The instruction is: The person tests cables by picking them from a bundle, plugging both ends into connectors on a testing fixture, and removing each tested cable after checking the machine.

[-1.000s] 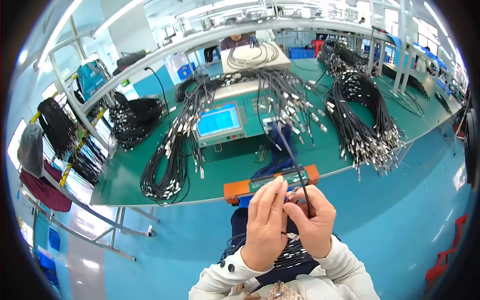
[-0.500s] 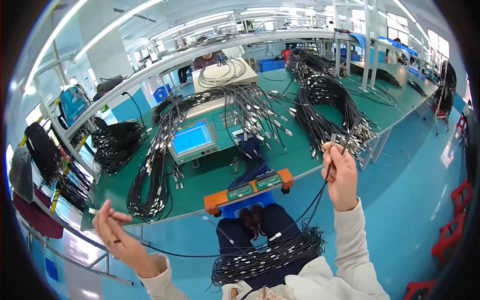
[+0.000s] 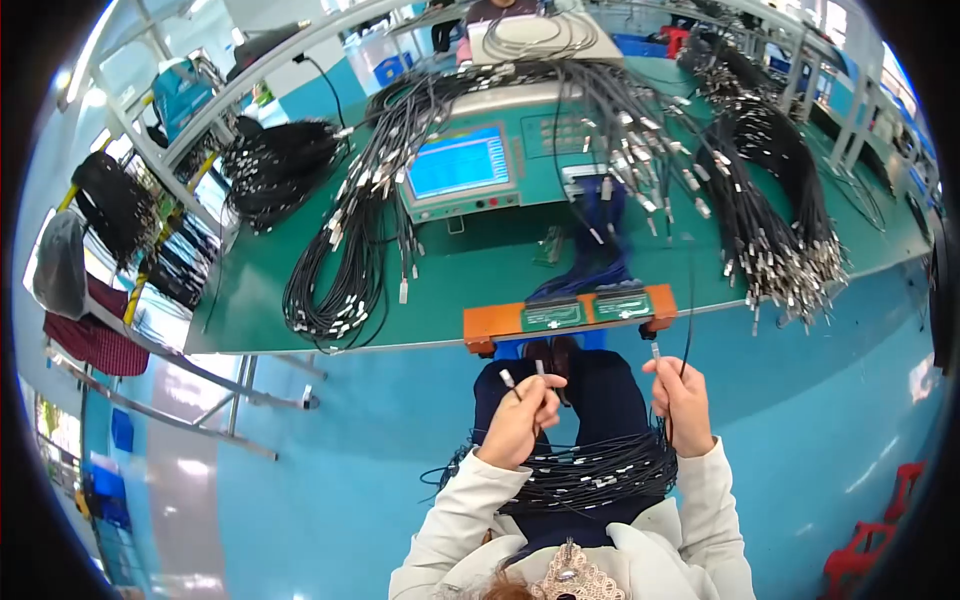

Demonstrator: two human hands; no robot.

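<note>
My left hand (image 3: 524, 422) is closed on black cables; two silvery connector ends (image 3: 508, 379) stick up past its fingers. To the right, my right hand (image 3: 684, 402) pinches a black cable just below its metal connector (image 3: 656, 350), and a strand rises beside the fingers. Across my lap lies a bundle of black cables (image 3: 590, 482) with white and silver ends. Just beyond both hands, at the table's front edge, sits an orange fixture (image 3: 495, 322) with green circuit boards. Blue wires (image 3: 598, 250) run from it toward a tester with a lit blue screen (image 3: 458, 165).
Cable bundles lie on the green table (image 3: 250, 290): a loop (image 3: 340, 270) left of the tester and a large coil (image 3: 775, 190) to its right. More cables (image 3: 280, 165) hang at the left rail. Red stools (image 3: 860, 555) stand at lower right. A person sits across the table.
My left hand has come in from the far left to near the right hand, its fingers now closed on cables. My right hand is lower in view. The view has tilted down.
</note>
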